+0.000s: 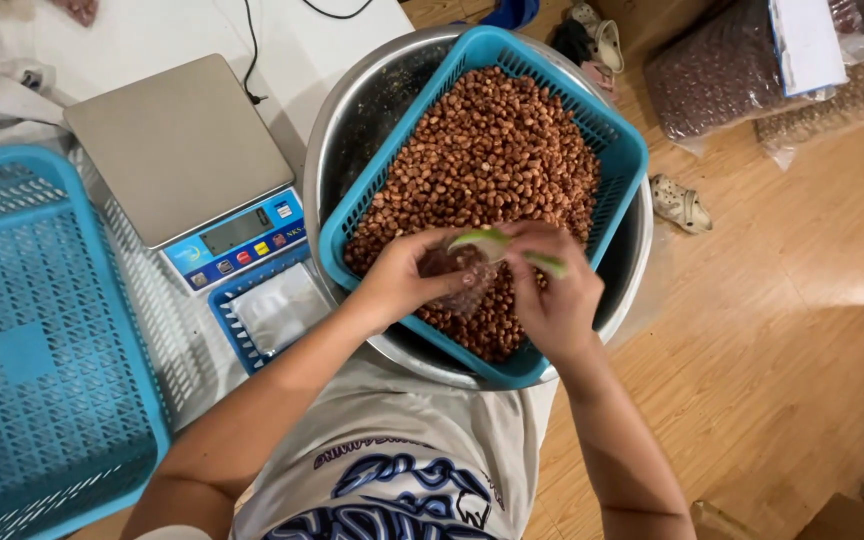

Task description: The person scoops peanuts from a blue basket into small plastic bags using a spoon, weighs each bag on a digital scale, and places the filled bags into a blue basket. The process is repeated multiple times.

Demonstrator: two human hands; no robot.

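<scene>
The left hand (407, 275) held a small clear plastic bag (457, 272) partly filled; right-hand fingers (542, 290) gripped a pale green scoop (497, 245) over the blue basket (607, 130) still heaped with brown peanuts (492, 140).

Nuts (487, 140) in basket (620, 150) — basket in bowl (337, 120) — scale (177, 145) left

Hands (492, 275) over peanut basket (607, 130)

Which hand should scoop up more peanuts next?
Probably the right hand: it grips the green scoop right over the peanuts in the blue basket. The left hand is busy holding a clear bag open beside the scoop.
</scene>
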